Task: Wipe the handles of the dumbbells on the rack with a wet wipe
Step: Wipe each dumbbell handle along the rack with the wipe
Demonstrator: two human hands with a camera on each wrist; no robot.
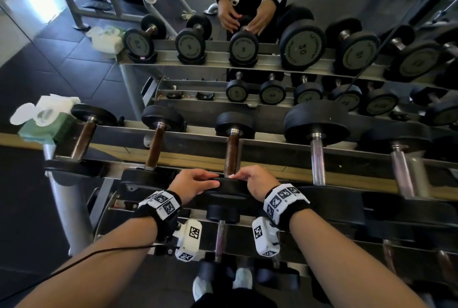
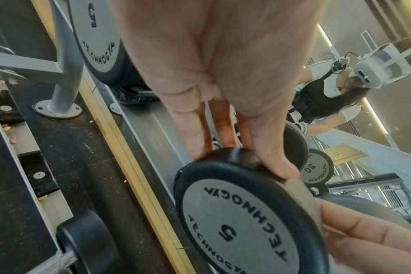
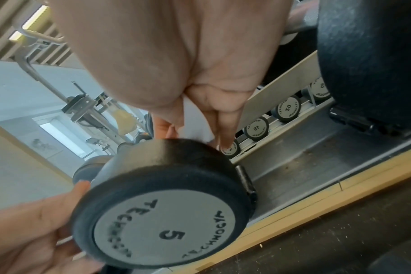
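Black rubber-headed, brown-handled dumbbell (image 1: 231,151) gripped by left hand (image 1: 192,182), white wet wipe (image 3: 195,120) pinched by right hand (image 1: 257,181); it could be rolled off if tugged.

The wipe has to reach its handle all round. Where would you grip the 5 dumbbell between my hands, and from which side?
Probably the near head of the 5 dumbbell, from the front, at both flanks. Its round rim is exposed on top and could roll, leaving the handle bare.
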